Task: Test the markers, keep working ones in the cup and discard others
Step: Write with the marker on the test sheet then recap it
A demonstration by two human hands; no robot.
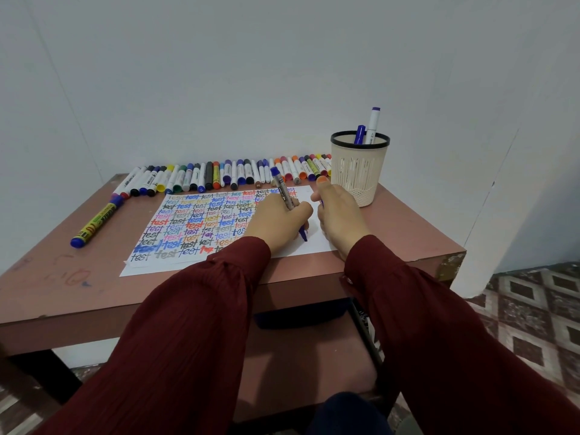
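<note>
My left hand [276,221] grips a grey marker with a blue end [282,189], and its blue tip touches the white test paper [317,246] covered in coloured "test" words. Just to the right, my right hand [340,215] rests on the paper with curled fingers around a small blue piece, apparently the cap [322,202]. The beige mesh cup [357,180] stands at the table's back right and holds two markers [367,128]. A long row of capped markers [219,177] lies along the back edge.
A thick yellow marker with blue caps [97,222] lies apart on the left of the brown table [62,277]. The wall stands right behind the row. A lower shelf sits under the table, with patterned floor to the right.
</note>
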